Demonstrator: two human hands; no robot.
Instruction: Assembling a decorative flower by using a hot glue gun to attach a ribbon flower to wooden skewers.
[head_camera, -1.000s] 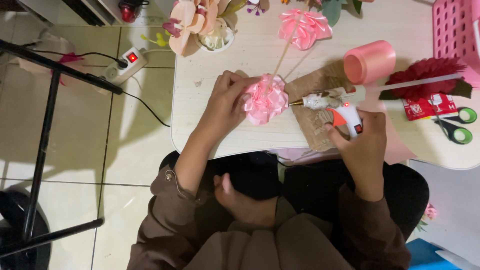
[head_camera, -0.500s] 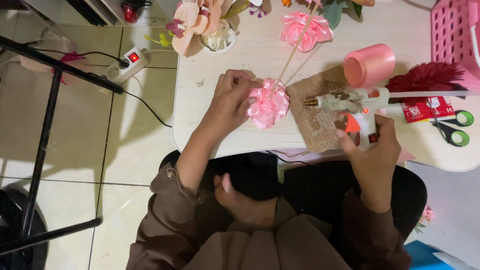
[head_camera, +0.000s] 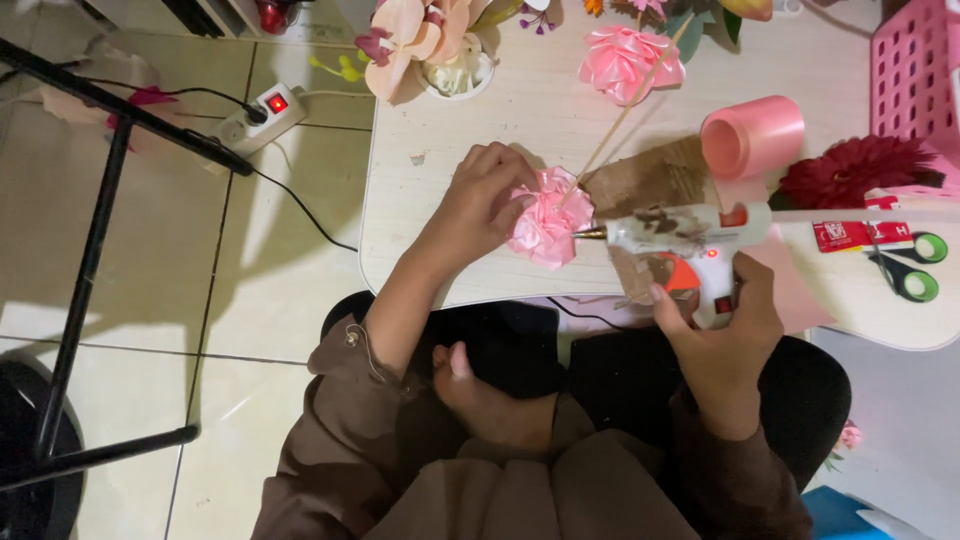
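Pink ribbon flower (head_camera: 548, 218): layered glossy satin loops, rounded rosette, mounted on a thin wooden stick (head_camera: 612, 128) that runs up and to the right. It sits near the front edge of the low white table (head_camera: 440, 120), toward its left half.

Left hand (head_camera: 478, 200): fingers closed on the flower's left side, pinching the petals.

Right hand (head_camera: 722, 325): clamped around the grip of 1 white glue gun (head_camera: 680, 235) (orange trigger, small red light), nozzle touching the flower's right side. The gun lies over a scrap of brown paper (head_camera: 655, 175).

Containers: a white bowl-shaped pot (head_camera: 462, 72) at the back edge holds peach artificial flowers (head_camera: 405, 35); a pink perforated basket (head_camera: 915, 85) at the back right corner, contents not visible.

Pink ribbon roll (head_camera: 752, 135) stands beside the paper; green-handled scissors (head_camera: 908, 268) near the right edge.
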